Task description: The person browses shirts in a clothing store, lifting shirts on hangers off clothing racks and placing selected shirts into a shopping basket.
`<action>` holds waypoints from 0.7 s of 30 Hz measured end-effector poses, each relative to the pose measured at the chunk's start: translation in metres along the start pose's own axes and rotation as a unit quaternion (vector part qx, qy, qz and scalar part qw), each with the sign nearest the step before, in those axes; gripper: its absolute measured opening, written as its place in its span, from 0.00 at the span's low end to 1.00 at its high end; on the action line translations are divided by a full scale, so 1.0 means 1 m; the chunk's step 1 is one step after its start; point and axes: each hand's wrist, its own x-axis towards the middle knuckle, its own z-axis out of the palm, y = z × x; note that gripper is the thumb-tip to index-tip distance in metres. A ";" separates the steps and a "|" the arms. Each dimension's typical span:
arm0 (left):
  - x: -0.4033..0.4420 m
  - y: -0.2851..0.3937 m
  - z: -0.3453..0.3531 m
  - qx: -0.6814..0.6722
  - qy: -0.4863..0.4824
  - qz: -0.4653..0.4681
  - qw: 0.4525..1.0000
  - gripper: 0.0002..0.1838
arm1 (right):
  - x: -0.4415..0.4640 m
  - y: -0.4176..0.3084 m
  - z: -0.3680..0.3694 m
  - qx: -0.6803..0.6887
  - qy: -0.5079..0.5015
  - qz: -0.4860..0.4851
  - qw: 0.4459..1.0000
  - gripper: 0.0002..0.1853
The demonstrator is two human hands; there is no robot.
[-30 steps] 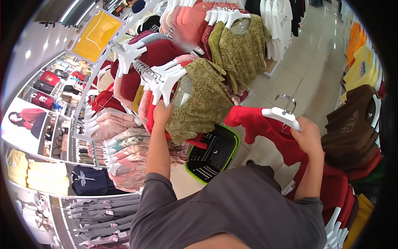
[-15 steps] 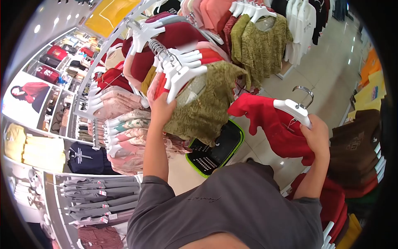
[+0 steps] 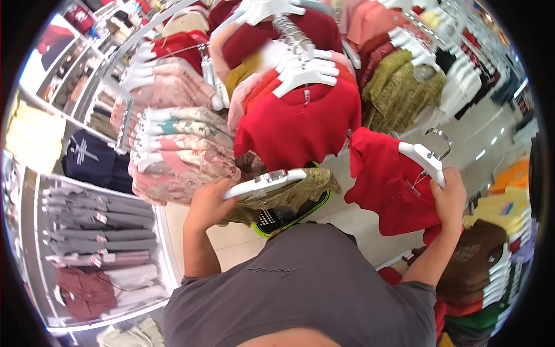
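Observation:
My left hand (image 3: 211, 202) grips one end of a white hanger (image 3: 266, 183) in front of my body. From it hangs an olive-green textured top (image 3: 289, 195), seen from above and partly folded. In my right hand (image 3: 450, 195) is the end of another white hanger (image 3: 421, 158), its metal hook pointing up. A red top (image 3: 388, 179) with a small tag hangs on that one. Straight ahead, a red short-sleeved top (image 3: 300, 124) faces me at the front of the rack rail (image 3: 292, 36).
A black shopping basket with a green rim (image 3: 267, 233) stands on the floor, partly covered by the olive top. Pink floral tops (image 3: 179, 159) hang at left, grey garments (image 3: 101, 222) lower left. Olive tops (image 3: 404, 92) hang behind; brown garments (image 3: 475, 254) hang at right.
My left hand has brought the olive top off the rack and down toward my body, uncovering a red top behind it. My right hand still holds its red top. The view has tilted.

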 end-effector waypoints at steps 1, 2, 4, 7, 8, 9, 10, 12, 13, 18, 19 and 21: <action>-0.009 -0.005 -0.004 -0.009 0.008 -0.012 1.000 0.10 | 0.009 -0.012 0.001 0.007 -0.003 -0.030 1.000 0.12; -0.018 -0.012 -0.006 0.004 0.016 -0.006 1.000 0.10 | 0.016 -0.023 0.003 0.015 -0.007 -0.059 0.998 0.13; -0.036 -0.022 -0.012 0.011 0.026 -0.009 1.000 0.09 | 0.030 -0.049 0.007 0.004 -0.011 -0.106 0.994 0.13; -0.058 -0.033 -0.017 -0.003 0.054 -0.018 0.998 0.08 | 0.056 -0.079 0.018 -0.002 -0.026 -0.164 0.986 0.14; -0.066 -0.036 -0.018 -0.011 0.059 -0.027 0.998 0.08 | 0.065 -0.087 0.023 0.004 -0.041 -0.180 0.983 0.14; -0.076 -0.037 -0.016 -0.022 0.063 -0.040 0.997 0.08 | 0.074 -0.096 0.029 -0.007 -0.049 -0.192 0.980 0.14; -0.081 -0.037 -0.015 -0.022 0.060 -0.054 0.997 0.09 | 0.083 -0.106 0.035 0.017 -0.043 -0.204 0.978 0.14; -0.092 -0.037 -0.010 -0.017 0.075 -0.060 0.995 0.10 | 0.104 -0.117 0.049 0.047 -0.038 -0.215 0.975 0.14; -0.098 -0.037 -0.006 0.003 0.086 -0.055 0.995 0.10 | 0.119 -0.114 0.061 0.055 -0.034 -0.231 0.971 0.16; -0.117 -0.016 0.003 -0.009 0.114 -0.098 0.989 0.10 | 0.182 -0.131 0.107 0.065 -0.082 -0.252 0.962 0.19; -0.121 -0.013 0.006 -0.010 0.124 -0.103 0.987 0.10 | 0.192 -0.135 0.115 0.090 -0.106 -0.260 0.955 0.19; -0.128 -0.010 0.010 -0.013 0.110 -0.122 0.986 0.09 | 0.206 -0.145 0.127 0.099 -0.110 -0.285 0.947 0.20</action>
